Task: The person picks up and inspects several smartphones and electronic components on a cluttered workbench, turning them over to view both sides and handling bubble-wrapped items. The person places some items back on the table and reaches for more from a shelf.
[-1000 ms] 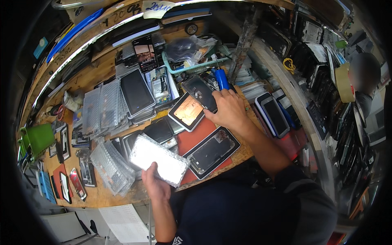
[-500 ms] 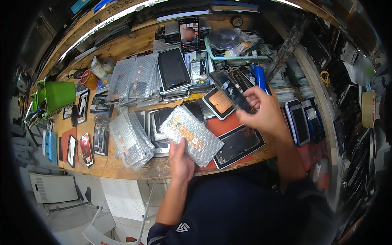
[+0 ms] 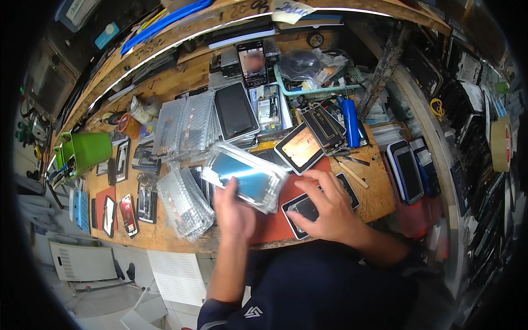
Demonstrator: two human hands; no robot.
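My left hand (image 3: 235, 212) is closed on a clear plastic pouch (image 3: 268, 204), its thumb across the near edge. A glossy bluish flat panel (image 3: 240, 175) shows at the pouch; I cannot tell whether it lies inside or on top. My right hand (image 3: 327, 212) is open beside the pouch, fingers curved apart with nothing between them. Below it a dark tablet housing with a white rim (image 3: 300, 231) lies on the orange mat (image 3: 269, 234), partly covered by the hand. Beyond sit a white-rimmed device with a coppery face (image 3: 300, 148) and a dark metal frame (image 3: 322, 126).
Bubble-wrap pouches (image 3: 184, 201) lie fanned left of my left hand, with more stacked (image 3: 184, 124) behind. A tablet (image 3: 235, 110) tops a pile near an upright lit phone (image 3: 253, 63). A blue cylinder (image 3: 350, 124) and a green basket (image 3: 88, 148) stand at either side.
My right hand has come nearer, and the dark panel it held is gone from its fingers. The pouch in my left hand now shows a glossy bluish panel instead of the orange-marked bubble wrap.
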